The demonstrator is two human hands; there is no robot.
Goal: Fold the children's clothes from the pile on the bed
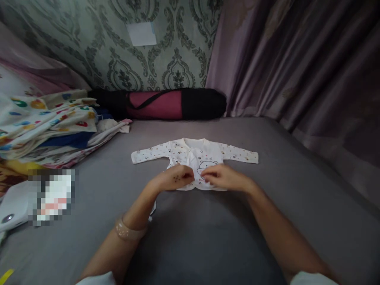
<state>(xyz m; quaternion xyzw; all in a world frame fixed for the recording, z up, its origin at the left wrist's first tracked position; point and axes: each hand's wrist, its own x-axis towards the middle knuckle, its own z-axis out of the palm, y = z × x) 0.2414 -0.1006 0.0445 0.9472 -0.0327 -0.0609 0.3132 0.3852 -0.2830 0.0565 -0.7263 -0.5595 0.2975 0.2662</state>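
Observation:
A small white baby shirt (pixel 204 152) with a bear drawing lies flat on the grey sheet (pixel 196 245), its printed sleeves spread out to both sides. Over the lower left part of the shirt is my left hand (pixel 178 177), its fingers curled together; whatever lies between them is hidden. My right hand (pixel 225 177) is over the lower right part, beside the bear drawing, with thumb and fingertips close together near the cloth. A small gap separates the two hands. A bangle circles my left wrist.
Piled clothes (pixel 68 122) lie at the left. A white device (pixel 18 206) sits below them, next to a blurred-out item (pixel 56 198). Against the wall rests a long black and red bag (pixel 160 104). Purple curtains (pixel 267 59) hang at the right.

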